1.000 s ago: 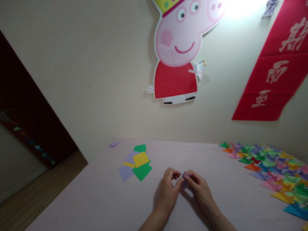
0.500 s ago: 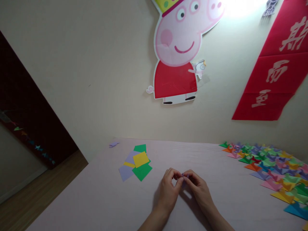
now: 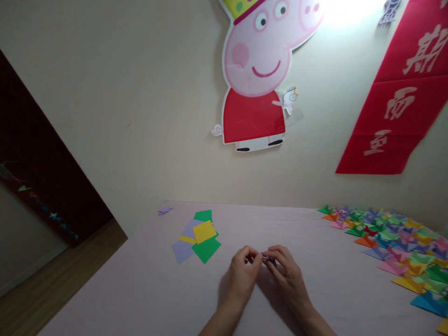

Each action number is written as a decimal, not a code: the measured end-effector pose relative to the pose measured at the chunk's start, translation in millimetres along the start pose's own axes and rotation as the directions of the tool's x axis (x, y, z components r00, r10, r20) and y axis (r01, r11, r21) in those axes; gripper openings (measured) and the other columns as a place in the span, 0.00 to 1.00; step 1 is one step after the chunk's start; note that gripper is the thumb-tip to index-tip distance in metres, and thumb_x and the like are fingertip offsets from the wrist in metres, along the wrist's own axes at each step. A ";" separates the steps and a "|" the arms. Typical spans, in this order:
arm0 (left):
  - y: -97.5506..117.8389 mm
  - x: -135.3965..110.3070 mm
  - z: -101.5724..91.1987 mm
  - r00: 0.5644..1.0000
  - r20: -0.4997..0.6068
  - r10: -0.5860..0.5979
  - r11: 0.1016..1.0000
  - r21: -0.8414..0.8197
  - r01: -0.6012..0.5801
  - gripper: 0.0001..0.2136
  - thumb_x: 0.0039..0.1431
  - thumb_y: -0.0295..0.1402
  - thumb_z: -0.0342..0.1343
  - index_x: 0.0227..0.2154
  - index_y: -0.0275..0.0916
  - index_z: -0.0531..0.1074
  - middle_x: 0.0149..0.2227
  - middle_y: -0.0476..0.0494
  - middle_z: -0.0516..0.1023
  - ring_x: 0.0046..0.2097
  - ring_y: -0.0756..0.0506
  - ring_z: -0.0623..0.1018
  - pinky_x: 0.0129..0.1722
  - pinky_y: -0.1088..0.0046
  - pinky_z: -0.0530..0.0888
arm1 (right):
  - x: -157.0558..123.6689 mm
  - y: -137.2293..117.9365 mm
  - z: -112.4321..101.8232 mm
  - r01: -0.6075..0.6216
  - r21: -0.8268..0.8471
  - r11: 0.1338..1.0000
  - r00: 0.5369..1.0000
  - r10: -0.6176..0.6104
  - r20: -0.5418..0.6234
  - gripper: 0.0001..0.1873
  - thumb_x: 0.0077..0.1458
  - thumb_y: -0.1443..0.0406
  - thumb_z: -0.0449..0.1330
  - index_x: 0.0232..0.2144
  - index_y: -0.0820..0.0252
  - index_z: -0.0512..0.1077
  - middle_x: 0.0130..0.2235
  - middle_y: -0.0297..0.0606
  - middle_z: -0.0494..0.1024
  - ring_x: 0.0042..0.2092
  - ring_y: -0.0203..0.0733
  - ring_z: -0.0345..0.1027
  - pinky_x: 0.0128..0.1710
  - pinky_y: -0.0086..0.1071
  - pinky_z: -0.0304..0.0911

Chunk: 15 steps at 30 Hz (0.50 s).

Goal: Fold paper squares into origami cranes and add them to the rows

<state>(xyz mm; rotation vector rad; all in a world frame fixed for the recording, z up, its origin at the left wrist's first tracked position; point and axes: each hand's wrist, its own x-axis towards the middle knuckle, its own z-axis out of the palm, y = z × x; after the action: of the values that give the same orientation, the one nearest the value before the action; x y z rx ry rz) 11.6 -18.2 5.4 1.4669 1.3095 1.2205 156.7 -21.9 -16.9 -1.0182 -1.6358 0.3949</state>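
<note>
Just above the table, a small folded piece of purple paper (image 3: pixel 269 258) is between my two hands, mostly covered by the fingers. My left hand (image 3: pixel 244 275) pinches its left tip between thumb and forefinger, the other fingers curled. My right hand (image 3: pixel 287 273) grips the rest of it, thumb below and fingers over the top. The paper looks dark and thin from this angle, and its exact shape cannot be made out.
Loose green, purple and yellow paper squares (image 3: pixel 205 232) overlap left of my hands. A folded purple paper piece (image 3: pixel 165 211) lies near the far left corner. Rows of colourful folded paper figures (image 3: pixel 402 247) cover the table's right side. A wall (image 3: pixel 168 154) stands behind the table (image 3: pixel 133 289).
The folded paper has been turned from roughly upright to nearly flat. My right fingers now reach further over it, and both hands have shifted slightly to the left.
</note>
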 end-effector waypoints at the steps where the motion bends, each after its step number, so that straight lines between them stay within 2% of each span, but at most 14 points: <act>1: -0.5 0.2 0.5 1.000 0.011 -0.024 0.998 -0.050 0.025 0.08 0.52 0.37 0.55 0.23 0.39 0.72 0.26 0.48 0.73 0.31 0.46 0.70 0.34 0.72 0.65 | -0.3 1.0 0.3 0.003 -0.004 1.000 1.000 -0.003 -0.003 0.07 0.60 0.59 0.58 0.34 0.52 0.76 0.35 0.38 0.75 0.39 0.45 0.68 0.39 0.34 0.66; 4: -1.8 1.1 2.2 0.996 0.037 -0.079 0.983 -0.164 0.084 0.11 0.49 0.40 0.56 0.22 0.38 0.72 0.24 0.48 0.73 0.29 0.47 0.69 0.32 0.72 0.65 | -1.4 4.2 0.9 0.011 -0.012 1.000 1.000 -0.011 0.005 0.08 0.61 0.59 0.58 0.32 0.52 0.75 0.34 0.38 0.76 0.39 0.45 0.68 0.39 0.35 0.66; 9: -0.6 2.2 2.6 0.985 0.087 -0.147 0.953 -0.254 0.165 0.12 0.46 0.42 0.58 0.19 0.38 0.69 0.21 0.50 0.69 0.28 0.48 0.67 0.31 0.72 0.64 | -1.1 4.9 -0.9 0.032 -0.032 0.999 0.999 -0.031 0.026 0.09 0.60 0.59 0.58 0.33 0.52 0.77 0.34 0.39 0.76 0.39 0.46 0.68 0.39 0.37 0.65; 15: 4.9 3.4 -3.1 0.943 0.213 -0.254 0.884 -0.344 0.316 0.14 0.43 0.44 0.62 0.22 0.36 0.71 0.22 0.51 0.68 0.27 0.50 0.65 0.30 0.74 0.61 | 2.1 -2.1 -4.2 -0.009 -0.035 0.999 0.999 0.010 0.040 0.09 0.59 0.59 0.58 0.31 0.51 0.77 0.33 0.40 0.77 0.38 0.48 0.69 0.39 0.39 0.66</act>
<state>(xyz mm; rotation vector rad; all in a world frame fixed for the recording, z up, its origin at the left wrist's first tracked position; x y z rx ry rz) 9.6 -15.6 11.3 1.0322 1.0659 1.0594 159.6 -22.5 -12.6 -1.0503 -1.6797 0.3965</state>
